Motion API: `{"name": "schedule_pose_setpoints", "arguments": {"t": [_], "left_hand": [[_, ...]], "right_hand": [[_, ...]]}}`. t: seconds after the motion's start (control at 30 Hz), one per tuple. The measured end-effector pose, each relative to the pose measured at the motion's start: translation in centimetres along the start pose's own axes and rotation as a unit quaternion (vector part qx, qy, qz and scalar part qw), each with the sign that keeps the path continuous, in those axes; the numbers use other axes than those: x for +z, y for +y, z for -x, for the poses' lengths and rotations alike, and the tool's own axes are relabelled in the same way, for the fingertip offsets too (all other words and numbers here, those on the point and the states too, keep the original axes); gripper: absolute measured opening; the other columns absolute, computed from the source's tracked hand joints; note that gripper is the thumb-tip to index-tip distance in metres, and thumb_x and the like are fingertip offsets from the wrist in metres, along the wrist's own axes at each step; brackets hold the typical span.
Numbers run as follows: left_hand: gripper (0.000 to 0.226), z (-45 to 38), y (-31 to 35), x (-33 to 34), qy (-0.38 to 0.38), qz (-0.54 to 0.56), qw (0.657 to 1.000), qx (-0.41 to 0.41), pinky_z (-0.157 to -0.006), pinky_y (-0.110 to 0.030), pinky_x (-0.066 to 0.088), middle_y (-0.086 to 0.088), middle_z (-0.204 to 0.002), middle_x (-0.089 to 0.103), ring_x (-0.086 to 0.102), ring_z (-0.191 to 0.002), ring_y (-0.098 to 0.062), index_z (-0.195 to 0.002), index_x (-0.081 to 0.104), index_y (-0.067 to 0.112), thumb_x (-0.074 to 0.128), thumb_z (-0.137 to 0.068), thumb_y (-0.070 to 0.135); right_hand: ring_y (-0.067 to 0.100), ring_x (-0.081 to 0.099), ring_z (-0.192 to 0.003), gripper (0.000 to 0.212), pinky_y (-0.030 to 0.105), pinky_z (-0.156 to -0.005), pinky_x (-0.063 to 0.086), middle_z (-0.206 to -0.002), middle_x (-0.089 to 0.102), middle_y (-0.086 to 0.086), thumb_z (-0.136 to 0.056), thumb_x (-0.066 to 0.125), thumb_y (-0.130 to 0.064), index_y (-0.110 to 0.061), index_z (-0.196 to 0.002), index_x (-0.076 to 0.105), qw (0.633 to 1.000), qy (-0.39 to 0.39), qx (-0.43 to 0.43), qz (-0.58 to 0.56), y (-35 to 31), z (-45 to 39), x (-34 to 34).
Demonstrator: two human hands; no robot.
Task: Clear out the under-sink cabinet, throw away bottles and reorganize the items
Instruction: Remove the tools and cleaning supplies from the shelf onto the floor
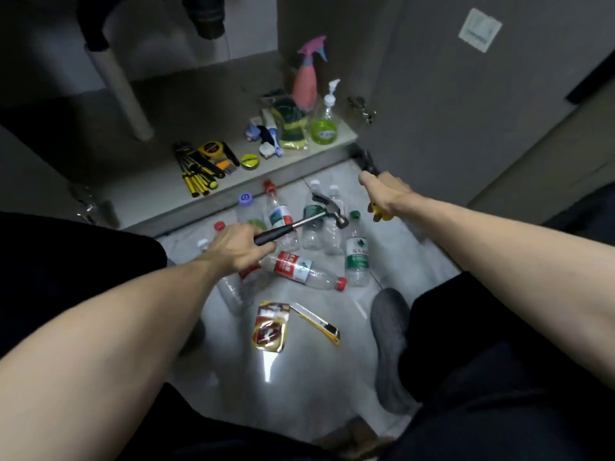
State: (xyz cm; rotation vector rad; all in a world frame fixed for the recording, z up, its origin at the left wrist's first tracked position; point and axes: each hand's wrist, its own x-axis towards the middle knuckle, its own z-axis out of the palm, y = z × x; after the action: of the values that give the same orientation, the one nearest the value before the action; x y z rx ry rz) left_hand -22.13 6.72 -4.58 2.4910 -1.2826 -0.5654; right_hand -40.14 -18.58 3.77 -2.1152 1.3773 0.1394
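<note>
left hand (238,247) grips hammer (312,218) by handle, head over floor bottles (301,269) | right hand (382,194) grips yellow-handled pliers (372,181), near cabinet edge

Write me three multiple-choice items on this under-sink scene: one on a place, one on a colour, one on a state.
1. Where does the green soap pump bottle stand?
A. on the cabinet shelf
B. on the floor
C. in a hand

2. What colour is the spray bottle?
A. black
B. pink
C. white

3. What is the left hand doing?
A. hanging idle
B. pressing a bottle
C. gripping the hammer

Answers:
1 A, it stands at the shelf's right end.
2 B, its body is pink.
3 C, its fingers wrap the black handle.
</note>
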Motion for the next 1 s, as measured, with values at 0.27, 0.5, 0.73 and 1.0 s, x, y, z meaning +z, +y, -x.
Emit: {"name": "schedule_pose_setpoints", "arguments": {"t": [0.27, 0.5, 0.73, 1.0], "left_hand": [[0.039, 4.6, 3.2, 6.2, -0.162, -0.129, 0.967, 0.145, -0.054, -0.027, 0.038, 0.007, -0.065, 0.056, 0.057, -0.065, -0.02, -0.068, 0.056, 0.026, 0.045, -0.07, 0.063], [0.043, 8.3, 4.7, 12.9, -0.26, -0.129, 0.945, 0.148, -0.061, -0.03, 0.038, 0.001, -0.075, 0.064, 0.06, -0.075, -0.025, -0.078, 0.062, 0.023, 0.047, -0.074, 0.063], [0.042, 9.9, 2.1, 15.4, -0.323, -0.131, 0.92, 0.179, -0.08, -0.033, 0.052, 0.003, -0.101, 0.07, 0.064, -0.094, -0.024, -0.106, 0.063, 0.033, 0.047, -0.083, 0.063], [0.031, 10.2, 0.8, 17.3, -0.371, -0.15, 0.909, 0.118, -0.085, -0.032, 0.049, -0.001, -0.112, 0.065, 0.063, -0.104, -0.027, -0.111, 0.058, 0.029, 0.053, -0.087, 0.049]], "right_hand": [[0.024, 0.068, -0.062, 0.072, 0.031, -0.064, 0.043, -0.053, 0.069, 0.005, -0.078, 0.018, -0.062, -0.011, -0.066, 0.068, 0.981, -0.106, 0.017, 0.163, 7.6, 6.1, 1.8], [0.022, 0.064, -0.073, 0.064, 0.029, -0.062, 0.042, -0.087, 0.07, 0.008, -0.091, 0.025, -0.063, -0.014, -0.078, 0.065, 0.958, -0.202, 0.067, 0.191, 13.7, 7.2, 9.0], [0.03, 0.072, -0.066, 0.042, 0.036, -0.069, 0.062, -0.086, 0.071, 0.011, -0.09, 0.045, -0.048, -0.011, -0.087, 0.064, 0.948, -0.272, 0.142, 0.089, 15.6, 6.5, 15.8], [0.031, 0.064, -0.103, 0.04, 0.029, -0.071, 0.042, -0.113, 0.065, 0.01, -0.091, 0.053, -0.05, -0.012, -0.101, 0.06, 0.964, -0.196, 0.164, 0.069, 17.0, 6.0, 20.3]]}}
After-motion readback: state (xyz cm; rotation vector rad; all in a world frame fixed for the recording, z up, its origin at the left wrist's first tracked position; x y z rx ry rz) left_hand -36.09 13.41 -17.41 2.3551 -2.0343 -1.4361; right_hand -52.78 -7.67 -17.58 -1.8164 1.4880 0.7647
